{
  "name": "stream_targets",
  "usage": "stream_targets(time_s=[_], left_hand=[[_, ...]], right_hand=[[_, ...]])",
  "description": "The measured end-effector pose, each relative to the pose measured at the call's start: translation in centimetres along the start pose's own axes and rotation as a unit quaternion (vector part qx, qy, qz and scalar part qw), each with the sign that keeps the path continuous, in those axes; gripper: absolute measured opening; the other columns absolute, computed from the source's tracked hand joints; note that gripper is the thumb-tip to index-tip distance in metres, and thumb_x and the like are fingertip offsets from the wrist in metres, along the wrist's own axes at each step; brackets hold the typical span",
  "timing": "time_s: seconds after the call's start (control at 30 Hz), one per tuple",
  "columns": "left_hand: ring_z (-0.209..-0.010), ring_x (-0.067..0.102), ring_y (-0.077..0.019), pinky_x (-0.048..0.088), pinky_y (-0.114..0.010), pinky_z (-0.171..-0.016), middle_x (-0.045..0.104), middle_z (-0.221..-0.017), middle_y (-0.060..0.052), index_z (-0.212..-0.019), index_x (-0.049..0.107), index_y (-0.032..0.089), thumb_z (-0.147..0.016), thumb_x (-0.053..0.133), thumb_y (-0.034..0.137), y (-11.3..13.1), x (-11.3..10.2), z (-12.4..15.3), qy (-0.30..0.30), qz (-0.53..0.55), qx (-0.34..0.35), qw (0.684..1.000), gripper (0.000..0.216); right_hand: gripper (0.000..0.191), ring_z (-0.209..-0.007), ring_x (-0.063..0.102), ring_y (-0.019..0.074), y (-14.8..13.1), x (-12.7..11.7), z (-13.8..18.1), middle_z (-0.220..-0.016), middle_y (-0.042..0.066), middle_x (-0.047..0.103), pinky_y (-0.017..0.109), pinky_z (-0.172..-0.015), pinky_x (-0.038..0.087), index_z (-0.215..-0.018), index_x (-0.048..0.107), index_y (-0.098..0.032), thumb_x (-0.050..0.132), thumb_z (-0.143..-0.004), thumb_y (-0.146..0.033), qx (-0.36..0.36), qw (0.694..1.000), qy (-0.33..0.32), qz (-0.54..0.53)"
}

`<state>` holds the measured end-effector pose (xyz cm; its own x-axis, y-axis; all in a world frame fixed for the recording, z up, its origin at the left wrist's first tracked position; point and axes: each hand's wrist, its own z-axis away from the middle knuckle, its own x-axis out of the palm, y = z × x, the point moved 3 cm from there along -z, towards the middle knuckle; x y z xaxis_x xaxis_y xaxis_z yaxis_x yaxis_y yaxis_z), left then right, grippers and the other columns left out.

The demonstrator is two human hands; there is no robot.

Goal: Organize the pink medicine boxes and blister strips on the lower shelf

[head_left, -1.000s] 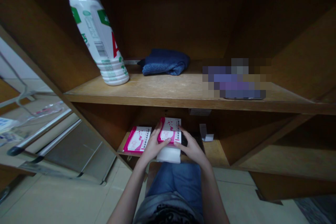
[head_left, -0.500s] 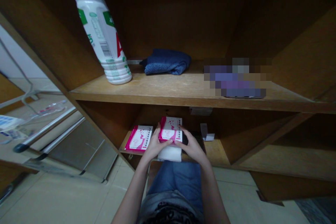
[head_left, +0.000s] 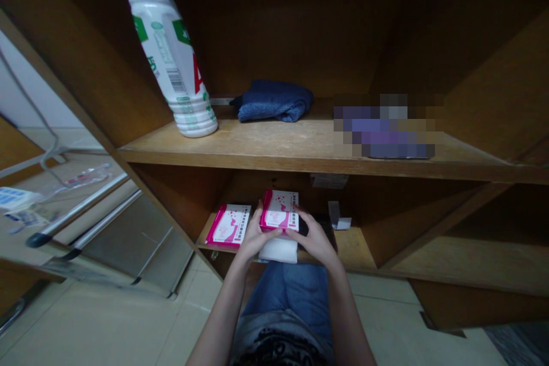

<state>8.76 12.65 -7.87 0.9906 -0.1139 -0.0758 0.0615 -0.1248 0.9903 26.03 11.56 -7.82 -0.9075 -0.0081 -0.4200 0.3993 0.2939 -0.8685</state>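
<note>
Between my two hands is a pink and white box [head_left: 280, 210] with dark printed characters, at the lower shelf. My left hand [head_left: 256, 234] grips its left side, and my right hand [head_left: 315, 235] grips its right side, thumbs along the near edge. Under the box, a white item [head_left: 278, 250] like a folded tissue or pack juts out over the shelf's front edge. To the left lies another pink and white box [head_left: 229, 225] of the same print. Something dark, mostly hidden, shows beside my right fingers.
On the upper shelf [head_left: 274, 146] stand a white bottle [head_left: 171, 63] with a green cap, a folded blue cloth [head_left: 274, 102] and a blurred-out item [head_left: 386, 131]. A small white piece [head_left: 341, 222] lies right of my hands. A metal-framed rack [head_left: 98, 229] stands at left.
The view has shifted very slightly. Both hands keep the same hold on the box, and nothing else has visibly moved.
</note>
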Motion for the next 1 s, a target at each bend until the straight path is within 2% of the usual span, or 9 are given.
stream_targets(time_s=[0.17,0.33,0.5,0.63,0.8,1.0], left_hand=[[-0.117,0.054,-0.0252,0.043,-0.039,-0.099,0.055,-0.13,-0.011,-0.138,0.035,0.019,-0.063,0.072,0.023,0.0,0.4,0.1,-0.001,0.06,-0.025,0.998,0.083],[-0.11,0.059,-0.0238,0.044,-0.036,-0.098,0.061,-0.124,-0.007,-0.138,0.038,0.022,-0.065,0.064,0.016,0.3,0.2,0.2,-0.003,0.047,-0.061,0.997,0.078],[-0.117,0.054,-0.0251,0.041,-0.037,-0.101,0.06,-0.126,-0.004,-0.136,0.043,0.023,-0.065,0.054,0.012,0.1,-0.2,0.1,0.029,0.051,-0.09,0.994,0.072],[-0.127,0.045,-0.0254,0.031,-0.039,-0.109,0.057,-0.13,-0.004,-0.133,0.047,0.022,-0.066,0.052,0.013,-0.3,-0.2,0.1,0.051,0.022,-0.07,0.996,0.068],[-0.139,0.026,-0.0239,0.015,-0.041,-0.116,0.048,-0.139,-0.005,-0.13,0.049,0.021,-0.074,0.052,0.024,-1.1,-0.4,0.3,0.063,-0.054,-0.045,0.996,0.057],[-0.139,0.025,-0.0232,0.014,-0.042,-0.116,0.042,-0.144,-0.008,-0.131,0.047,0.019,-0.08,0.05,0.029,-0.6,-0.8,0.3,0.04,-0.134,0.007,0.99,0.052]], right_hand=[[0.052,-0.12,0.051,0.0276,0.2,0.1,0.0,-0.127,0.013,0.057,0.047,-0.102,0.037,-0.125,0.053,-0.019,0.064,-0.076,-0.034,-0.003,1.0,0.004,0.016],[0.05,-0.117,0.053,0.0275,0.2,0.2,0.0,-0.126,0.012,0.058,0.046,-0.1,0.04,-0.125,0.053,-0.021,0.063,-0.078,-0.033,-0.017,0.999,0.009,0.028],[0.051,-0.118,0.052,0.0285,0.4,0.2,0.0,-0.127,0.013,0.057,0.046,-0.099,0.04,-0.126,0.053,-0.019,0.061,-0.079,-0.037,-0.009,0.999,0.008,0.039],[0.051,-0.117,0.052,0.0291,0.4,0.2,0.0,-0.125,0.014,0.058,0.047,-0.098,0.04,-0.126,0.052,-0.018,0.061,-0.079,-0.037,-0.007,0.998,0.01,0.055],[0.053,-0.114,0.054,0.0298,0.3,0.3,0.0,-0.122,0.014,0.059,0.047,-0.097,0.041,-0.127,0.051,-0.018,0.059,-0.08,-0.04,-0.012,0.997,0.016,0.079],[0.052,-0.112,0.055,0.0304,0.2,0.5,0.0,-0.119,0.014,0.061,0.047,-0.096,0.041,-0.126,0.052,-0.017,0.06,-0.08,-0.041,-0.019,0.995,0.027,0.089]])
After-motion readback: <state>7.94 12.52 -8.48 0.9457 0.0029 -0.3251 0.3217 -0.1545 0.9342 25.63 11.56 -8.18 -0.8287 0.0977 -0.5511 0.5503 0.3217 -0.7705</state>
